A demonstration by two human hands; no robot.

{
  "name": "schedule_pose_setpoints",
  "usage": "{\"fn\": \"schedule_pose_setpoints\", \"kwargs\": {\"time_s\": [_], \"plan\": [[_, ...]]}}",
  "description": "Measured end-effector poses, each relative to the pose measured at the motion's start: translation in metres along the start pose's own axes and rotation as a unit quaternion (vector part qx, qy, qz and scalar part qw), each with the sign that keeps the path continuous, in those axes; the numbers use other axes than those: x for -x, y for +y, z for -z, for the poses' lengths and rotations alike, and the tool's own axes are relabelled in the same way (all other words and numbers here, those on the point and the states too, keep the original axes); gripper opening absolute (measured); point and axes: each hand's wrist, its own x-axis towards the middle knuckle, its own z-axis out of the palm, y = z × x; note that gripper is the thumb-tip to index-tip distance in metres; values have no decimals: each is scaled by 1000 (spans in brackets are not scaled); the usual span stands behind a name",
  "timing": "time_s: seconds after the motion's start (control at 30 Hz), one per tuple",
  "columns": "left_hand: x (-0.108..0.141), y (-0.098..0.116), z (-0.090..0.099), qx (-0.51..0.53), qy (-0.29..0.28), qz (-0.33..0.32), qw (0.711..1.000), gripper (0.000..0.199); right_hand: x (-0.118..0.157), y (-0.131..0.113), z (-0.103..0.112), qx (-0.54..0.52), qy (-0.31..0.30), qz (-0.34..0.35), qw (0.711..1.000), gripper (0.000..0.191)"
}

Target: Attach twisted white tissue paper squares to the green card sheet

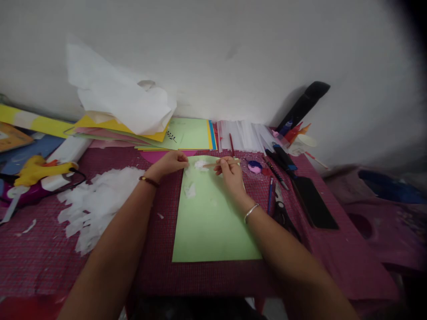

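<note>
A light green sheet of paper (213, 226) lies on the table in front of me. My right hand (230, 171) grips a thin wooden stick (211, 165) that points left. The stick's tip meets a small white patch (200, 164) near the sheet's top edge. At the sheet's upper left corner is my left hand (171, 164), its fingers curled closed; whether they pinch anything is hidden. Another small white scrap (190, 190) lies lower on the green sheet. Left of my left forearm spreads a pile of white tissue-like pieces (103, 195).
At far left is a yellow and purple glue gun (40, 173). Stacked coloured papers (196, 133) and crumpled white paper (123, 102) lie by the wall. On the right are scissors (282, 209), a cutter (276, 173), a pencil (270, 195) and a dark phone-like slab (313, 202).
</note>
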Motion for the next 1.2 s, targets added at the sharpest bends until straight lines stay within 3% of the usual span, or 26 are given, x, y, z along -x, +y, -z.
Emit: {"fn": "schedule_pose_setpoints", "kwargs": {"time_s": [0.23,0.37,0.43,0.53,0.8,1.2], "plan": [[5,5,3,-39,-78,-3,996,22,-2,7,-1,32,-3,-33,999,24],[4,10,-3,-106,-64,-6,992,28,-5,6,-1,-40,36,-61,997,30],[4,14,-5,-116,-74,-9,990,20,-8,6,1,-78,57,-81,992,32],[6,19,-4,-110,-110,5,988,5,-12,7,3,-87,58,-96,990,32],[11,31,6,-45,-103,8,994,12,-8,5,2,-1,7,-72,997,28],[12,32,-3,7,-128,20,992,15,-10,12,-6,-26,0,-65,998,27]]}}
